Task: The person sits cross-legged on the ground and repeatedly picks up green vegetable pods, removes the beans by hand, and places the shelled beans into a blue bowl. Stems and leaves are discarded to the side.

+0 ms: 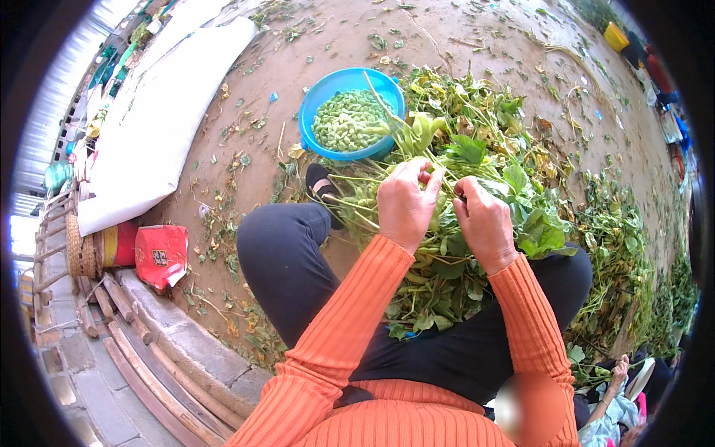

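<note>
My left hand (406, 204) is at the front of my lap, its thumb and fingertips pinched on a green bean stalk (410, 137) with pods. Close by on the right, my right hand (485, 223) grips the same plant lower on its stem; its fingertips are partly hidden by leaves. Under both hands, a heap of leafy bean plants (441, 279) with pods lies between my knees. Just beyond the hands stands a blue plastic basin (315, 84), partly filled with loose green pods (346, 120). The stalk's tip reaches over the basin's right side.
Pulled bean plants (475, 106) spread right of the basin, with another pile (614, 240) further right. A co-worker's hand (620, 369) holds stems at lower right. To the left are a white sheet (162, 128), a red bag (161, 254) and wooden poles (167, 380) beside a concrete kerb (184, 335).
</note>
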Demonstrator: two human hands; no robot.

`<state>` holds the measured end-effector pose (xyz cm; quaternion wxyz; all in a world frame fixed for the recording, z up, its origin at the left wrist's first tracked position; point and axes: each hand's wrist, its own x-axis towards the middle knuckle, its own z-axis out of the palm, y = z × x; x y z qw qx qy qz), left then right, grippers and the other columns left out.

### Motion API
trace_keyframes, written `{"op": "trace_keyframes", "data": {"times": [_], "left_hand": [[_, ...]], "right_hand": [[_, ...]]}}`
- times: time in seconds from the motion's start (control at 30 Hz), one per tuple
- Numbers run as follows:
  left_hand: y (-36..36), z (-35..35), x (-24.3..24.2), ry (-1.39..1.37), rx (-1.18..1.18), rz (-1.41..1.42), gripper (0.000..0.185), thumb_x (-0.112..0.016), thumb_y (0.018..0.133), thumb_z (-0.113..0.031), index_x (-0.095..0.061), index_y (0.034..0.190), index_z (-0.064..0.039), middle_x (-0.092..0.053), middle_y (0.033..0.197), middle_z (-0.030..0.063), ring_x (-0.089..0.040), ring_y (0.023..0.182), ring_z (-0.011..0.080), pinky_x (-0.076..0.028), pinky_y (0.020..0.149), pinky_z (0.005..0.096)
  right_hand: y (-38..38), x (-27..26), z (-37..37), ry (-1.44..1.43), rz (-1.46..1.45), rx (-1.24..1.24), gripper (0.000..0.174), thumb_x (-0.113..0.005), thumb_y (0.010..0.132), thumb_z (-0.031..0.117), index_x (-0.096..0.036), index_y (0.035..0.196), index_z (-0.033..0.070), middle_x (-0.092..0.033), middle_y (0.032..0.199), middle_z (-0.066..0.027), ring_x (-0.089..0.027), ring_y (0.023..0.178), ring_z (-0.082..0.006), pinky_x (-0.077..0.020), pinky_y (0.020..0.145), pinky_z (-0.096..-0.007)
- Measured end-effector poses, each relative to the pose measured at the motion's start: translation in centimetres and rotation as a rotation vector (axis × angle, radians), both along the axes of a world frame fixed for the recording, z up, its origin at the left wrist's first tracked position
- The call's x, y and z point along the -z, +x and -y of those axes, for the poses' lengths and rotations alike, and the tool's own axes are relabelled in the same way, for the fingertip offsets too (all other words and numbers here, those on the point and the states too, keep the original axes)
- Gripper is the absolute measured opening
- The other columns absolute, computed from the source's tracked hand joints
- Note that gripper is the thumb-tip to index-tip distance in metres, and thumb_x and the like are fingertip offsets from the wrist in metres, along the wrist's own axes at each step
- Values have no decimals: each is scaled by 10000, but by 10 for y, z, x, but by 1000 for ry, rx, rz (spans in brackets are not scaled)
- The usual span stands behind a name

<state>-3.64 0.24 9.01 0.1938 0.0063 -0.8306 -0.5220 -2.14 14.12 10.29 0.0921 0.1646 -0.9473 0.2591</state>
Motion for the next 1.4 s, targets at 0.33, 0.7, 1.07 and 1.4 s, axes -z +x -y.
{"op": "trace_keyframes", "data": {"times": [0.33,0.7,1.07,1.4], "left_hand": [[4,-1,-3,138,93,206,160,-670,770,-117,-619,847,13,-651,747,102,-612,635,183,-482,609,303],[20,22,35,836,448,603,343,-596,867,-101,-533,1167,52,-645,928,59,-539,662,60,-466,591,199],[24,25,29,838,488,558,355,-635,848,-103,-558,1157,53,-651,961,67,-568,722,72,-487,634,212],[28,21,28,306,381,351,297,-680,814,-115,-628,1058,46,-672,909,59,-558,750,50,-477,666,215]], "right_hand": [[-4,1,-3,-19,36,82,128,-576,824,107,-478,888,55,-601,780,-147,-602,725,-345,-478,622,-418],[-7,10,-3,-136,38,27,100,-596,812,99,-519,854,50,-598,742,-123,-595,685,-325,-461,596,-398],[-2,-26,-1,-364,310,50,179,-479,919,148,-573,895,-3,-578,650,-155,-572,578,-282,-436,557,-360],[-5,-5,-5,-439,581,-164,152,-493,844,92,-596,832,-19,-564,615,-71,-506,533,-141,-414,520,-291]]}}
